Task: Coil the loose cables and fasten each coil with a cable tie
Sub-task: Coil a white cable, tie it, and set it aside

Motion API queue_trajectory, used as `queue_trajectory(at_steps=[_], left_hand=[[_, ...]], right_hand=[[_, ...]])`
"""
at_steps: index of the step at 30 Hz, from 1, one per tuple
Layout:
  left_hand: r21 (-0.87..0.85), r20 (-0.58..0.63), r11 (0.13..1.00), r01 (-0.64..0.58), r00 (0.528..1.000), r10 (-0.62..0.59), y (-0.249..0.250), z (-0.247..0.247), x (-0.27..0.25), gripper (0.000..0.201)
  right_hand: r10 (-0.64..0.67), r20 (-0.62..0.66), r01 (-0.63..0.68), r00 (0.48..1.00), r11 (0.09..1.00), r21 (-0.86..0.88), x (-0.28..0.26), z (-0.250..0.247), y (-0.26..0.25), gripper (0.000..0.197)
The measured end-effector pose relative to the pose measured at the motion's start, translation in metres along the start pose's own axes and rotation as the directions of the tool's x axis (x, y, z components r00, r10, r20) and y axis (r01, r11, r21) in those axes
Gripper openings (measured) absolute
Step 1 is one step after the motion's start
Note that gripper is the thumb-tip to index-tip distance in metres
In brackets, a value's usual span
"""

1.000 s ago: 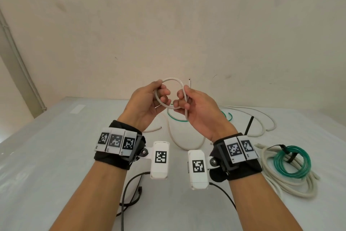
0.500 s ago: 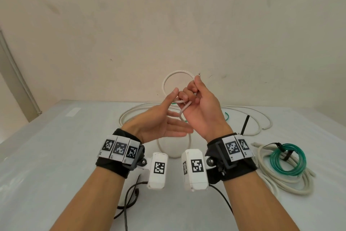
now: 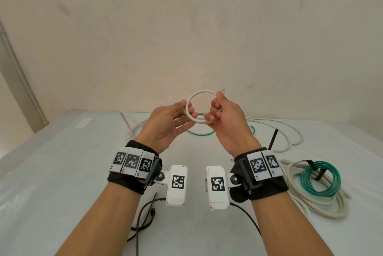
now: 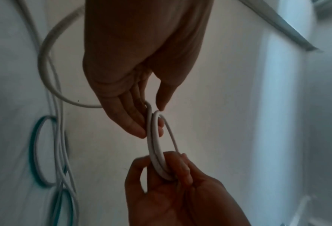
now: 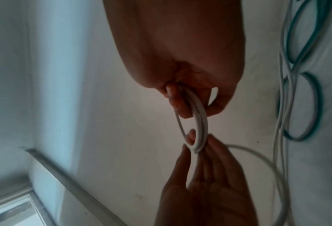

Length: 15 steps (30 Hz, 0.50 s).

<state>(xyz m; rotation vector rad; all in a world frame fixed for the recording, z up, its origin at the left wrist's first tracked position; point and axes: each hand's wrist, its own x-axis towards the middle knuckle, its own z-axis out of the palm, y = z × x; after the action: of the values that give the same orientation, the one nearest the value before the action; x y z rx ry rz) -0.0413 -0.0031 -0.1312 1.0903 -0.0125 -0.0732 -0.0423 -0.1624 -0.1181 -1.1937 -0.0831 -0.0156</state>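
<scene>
A white cable forms a small round coil in the air above the table, its cut end poking up beside my right thumb. My right hand grips the coil's right side with curled fingers. My left hand pinches the left side between thumb and nearly straight fingers. In the left wrist view the coil shows two turns side by side, between my left hand and my right hand. The right wrist view shows the coil the same way. The cable's loose remainder trails on the table.
A loose green cable lies on the table beyond my hands. A black cable tie lies further right. At the right, a tied green coil rests on a thick beige coil. Black camera wires run under my left forearm.
My left hand, open under the right hand half a second ago, has come up and taken the coil's left side. The coil now stands between both hands.
</scene>
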Motion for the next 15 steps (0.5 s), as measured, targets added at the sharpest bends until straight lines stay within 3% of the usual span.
queue_trajectory(at_steps=[3, 9, 15], left_hand=[[0.196, -0.024, 0.977, -0.082, 0.996, 0.088, 0.002, -0.003, 0.001, 0.025], [0.445, -0.007, 0.890, -0.101, 0.993, 0.116, 0.001, -0.002, -0.003, 0.030], [0.529, 0.047, 0.833, -0.159, 0.986, 0.159, 0.011, 0.002, -0.006, 0.030]], right_hand=[[0.081, -0.040, -0.086, 0.996, 0.985, -0.150, 0.002, -0.005, 0.005, 0.037], [0.183, -0.010, -0.169, 0.983, 0.882, -0.440, 0.002, -0.008, 0.015, 0.033], [0.161, 0.087, -0.103, 0.983, 0.880, -0.464, 0.001, -0.009, 0.011, 0.038]])
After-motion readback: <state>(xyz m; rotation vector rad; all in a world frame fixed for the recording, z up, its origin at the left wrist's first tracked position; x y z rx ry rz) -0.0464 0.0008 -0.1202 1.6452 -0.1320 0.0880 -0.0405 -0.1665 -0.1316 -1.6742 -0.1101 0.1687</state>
